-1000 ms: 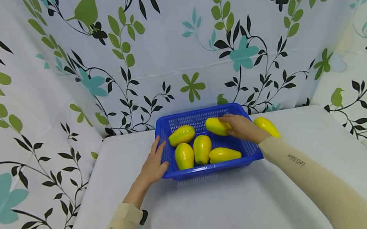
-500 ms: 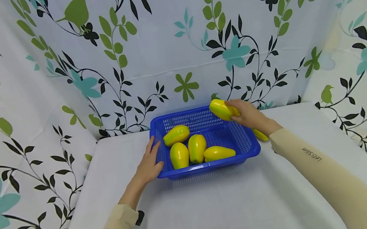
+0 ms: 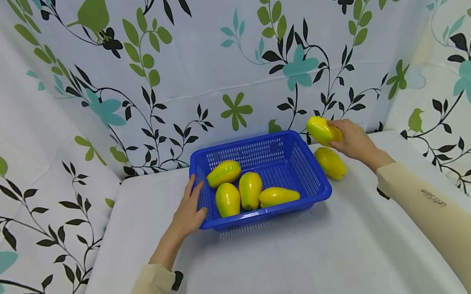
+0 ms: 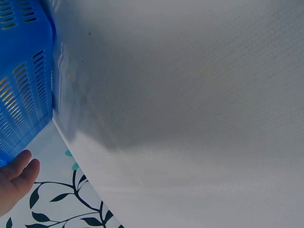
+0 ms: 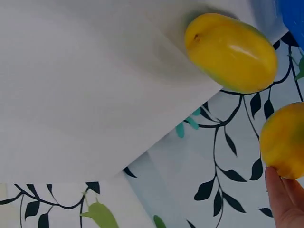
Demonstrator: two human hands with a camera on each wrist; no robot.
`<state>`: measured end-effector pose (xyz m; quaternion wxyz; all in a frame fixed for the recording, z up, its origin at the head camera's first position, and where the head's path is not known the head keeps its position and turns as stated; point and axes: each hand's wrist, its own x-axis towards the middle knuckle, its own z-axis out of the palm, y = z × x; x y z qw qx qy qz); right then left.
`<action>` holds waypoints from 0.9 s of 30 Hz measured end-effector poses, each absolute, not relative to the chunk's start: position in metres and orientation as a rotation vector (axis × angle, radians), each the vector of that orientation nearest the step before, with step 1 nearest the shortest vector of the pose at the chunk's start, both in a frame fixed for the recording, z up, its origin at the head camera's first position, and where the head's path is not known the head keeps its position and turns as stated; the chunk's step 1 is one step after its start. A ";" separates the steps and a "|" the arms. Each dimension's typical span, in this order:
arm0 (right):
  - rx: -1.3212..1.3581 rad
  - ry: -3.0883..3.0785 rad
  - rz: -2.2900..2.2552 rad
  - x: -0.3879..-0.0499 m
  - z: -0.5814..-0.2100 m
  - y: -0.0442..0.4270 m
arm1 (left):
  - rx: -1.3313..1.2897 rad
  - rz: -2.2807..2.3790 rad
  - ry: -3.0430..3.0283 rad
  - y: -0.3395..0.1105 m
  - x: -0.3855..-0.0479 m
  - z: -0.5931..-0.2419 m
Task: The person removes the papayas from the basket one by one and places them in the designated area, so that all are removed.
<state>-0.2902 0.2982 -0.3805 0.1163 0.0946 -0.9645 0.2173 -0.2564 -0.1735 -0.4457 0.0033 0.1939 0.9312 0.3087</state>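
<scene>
In the head view a blue perforated basket (image 3: 266, 213) holds several yellow fruits, such as one at its lower right (image 3: 278, 195). My left hand (image 3: 187, 212) rests with relaxed fingers against the basket's left side; in the left wrist view its fingers (image 4: 21, 173) touch the blue wall (image 4: 23, 99). To the right of the basket, my right hand (image 3: 355, 141) grips a yellow fruit (image 3: 322, 130) in the air. Just below it another yellow fruit (image 3: 331, 163) lies on the table beside the basket, seen also as a whole fruit (image 5: 230, 52) in the right wrist view.
A white-covered table (image 3: 263, 270) stretches in front of the basket. Behind it hangs a patterned cloth (image 3: 208, 85) with leaves, birds and flowers, and similar cloth stands at both sides.
My right hand has lifted the fruit out of the basket and carried it right, past the basket's edge. My left hand stays at the basket's left side. The head view has shifted slightly.
</scene>
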 end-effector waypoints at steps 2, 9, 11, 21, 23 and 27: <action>0.188 -2.840 0.600 -0.287 -0.384 0.308 | 0.607 0.970 2.918 -0.173 -0.256 -0.445; 0.043 -2.877 0.530 -0.280 -0.399 0.334 | 0.601 0.966 2.922 -0.174 -0.257 -0.445; 0.038 -2.889 0.525 -0.278 -0.404 0.337 | 0.599 0.967 2.924 -0.174 -0.257 -0.446; -0.114 -3.070 0.540 -0.280 -0.421 0.340 | 0.598 0.964 2.918 -0.174 -0.257 -0.447; -0.128 -3.098 0.526 -0.280 -0.423 0.341 | 0.604 0.978 2.913 -0.174 -0.256 -0.446; -0.129 -3.130 0.537 -0.279 -0.430 0.342 | 0.612 0.998 2.906 -0.173 -0.255 -0.445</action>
